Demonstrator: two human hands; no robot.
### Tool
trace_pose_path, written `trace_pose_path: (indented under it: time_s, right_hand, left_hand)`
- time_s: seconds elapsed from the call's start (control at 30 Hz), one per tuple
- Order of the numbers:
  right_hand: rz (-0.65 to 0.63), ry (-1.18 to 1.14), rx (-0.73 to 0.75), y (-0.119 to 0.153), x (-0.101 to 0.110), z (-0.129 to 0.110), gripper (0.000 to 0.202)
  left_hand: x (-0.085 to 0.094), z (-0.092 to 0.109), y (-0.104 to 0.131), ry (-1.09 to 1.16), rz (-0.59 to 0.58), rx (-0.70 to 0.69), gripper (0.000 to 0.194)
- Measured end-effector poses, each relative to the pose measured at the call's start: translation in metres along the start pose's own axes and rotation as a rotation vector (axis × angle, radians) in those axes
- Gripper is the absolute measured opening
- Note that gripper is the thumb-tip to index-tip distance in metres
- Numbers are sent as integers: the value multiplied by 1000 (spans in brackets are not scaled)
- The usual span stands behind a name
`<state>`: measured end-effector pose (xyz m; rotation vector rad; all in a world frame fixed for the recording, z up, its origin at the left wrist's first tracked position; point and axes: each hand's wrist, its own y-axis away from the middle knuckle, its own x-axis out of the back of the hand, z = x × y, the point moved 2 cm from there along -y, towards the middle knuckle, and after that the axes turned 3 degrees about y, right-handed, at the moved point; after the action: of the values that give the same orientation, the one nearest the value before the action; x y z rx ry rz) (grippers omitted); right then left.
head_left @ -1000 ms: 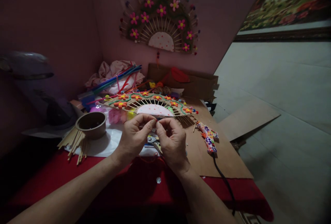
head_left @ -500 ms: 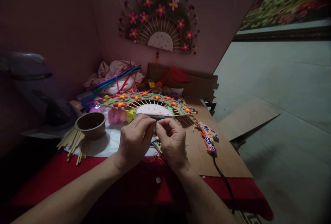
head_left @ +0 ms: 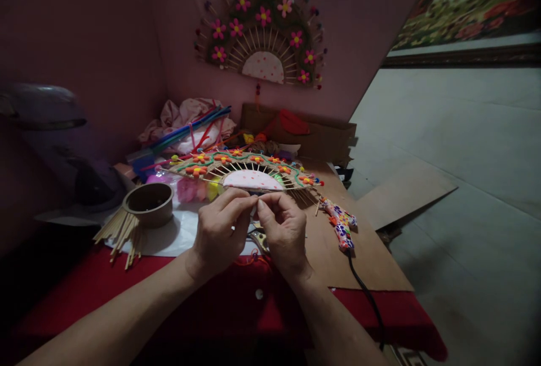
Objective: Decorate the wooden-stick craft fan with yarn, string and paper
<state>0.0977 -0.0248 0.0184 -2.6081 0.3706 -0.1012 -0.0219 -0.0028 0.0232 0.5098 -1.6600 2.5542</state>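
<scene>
My left hand (head_left: 223,230) and my right hand (head_left: 284,228) meet at the fingertips, both pinched closed. Whatever is between them is too small or hidden to make out. Just beyond them lies a half-round fan ornament (head_left: 252,179) with a dotted white centre, thin stick ribs and orange flowers on a brown band. Scissors (head_left: 258,237) show partly below the fingers, with a tangle of orange cord (head_left: 253,259) beside them on the red cloth.
A brown bowl (head_left: 160,217) and several thin wooden sticks (head_left: 120,236) stand at left. A flower-patterned glue gun (head_left: 340,225) with a black cord lies on cardboard (head_left: 363,267) at right. Pipe cleaners (head_left: 186,129) and cloth (head_left: 180,115) pile up behind. A similar fan (head_left: 262,67) hangs on the wall.
Both hands stay at nearly the same spot, fingertips together. My right hand has shifted very slightly to the right. The fan and the tools lie as before.
</scene>
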Motion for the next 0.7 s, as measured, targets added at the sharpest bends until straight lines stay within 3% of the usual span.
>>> trace_pose_path:
  time_s: [0.2,0.3,0.47,0.7]
  right_hand:
    - [20,42,-16,1,0,3,12]
    - [16,44,-7,2,0,2,13]
    - [8,121,59,3,1,-1,10]
    - [16,187,85,2,2,1,6]
  left_hand:
    - [0,-1,-3,252,50,413,10]
    - [-2,0,-4,378,36,547,9]
    - [-3,0,-5,404,42,552,7]
    - [-1,0,-5,237,19,436,8]
